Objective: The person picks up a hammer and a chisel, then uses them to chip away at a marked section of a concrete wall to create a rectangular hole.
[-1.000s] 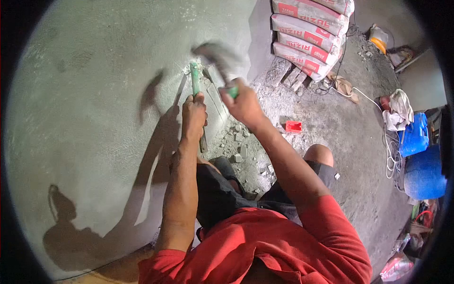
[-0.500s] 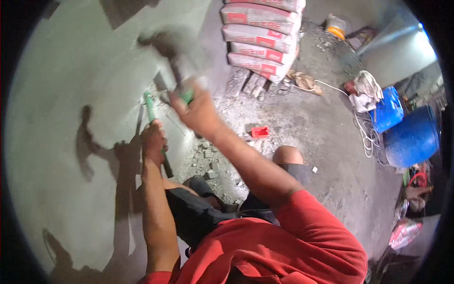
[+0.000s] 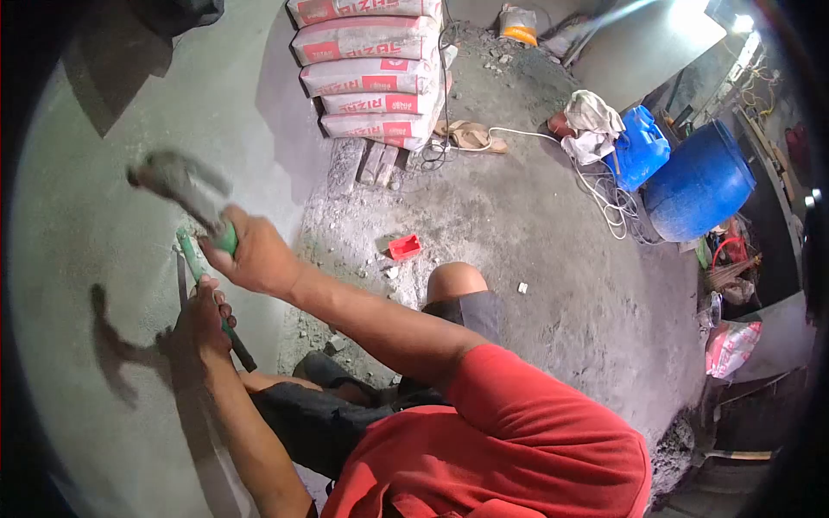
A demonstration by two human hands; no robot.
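Note:
My left hand (image 3: 205,315) is wrapped round a long green chisel (image 3: 189,255) with a dark lower end. The chisel lies close along the grey plastered wall (image 3: 69,224), its upper end beside a small chipped patch. Above it, my right hand (image 3: 259,257) grips the green handle of a claw hammer (image 3: 181,181). The hammer's head is raised and blurred by motion, apart from the chisel. Dark shadows of the hands and tools fall on the wall.
Stacked printed bags (image 3: 371,73) stand by the wall. A small red box (image 3: 404,248) lies on the floor among rubble (image 3: 337,343). To the right are a blue jerrycan (image 3: 639,148), a blue drum (image 3: 699,186) and a loose white cable (image 3: 609,207).
My view has turned rightward, so the hands and bags appear further left. The hammer is still raised and blurred, at a different tilt. Both hands keep their grips.

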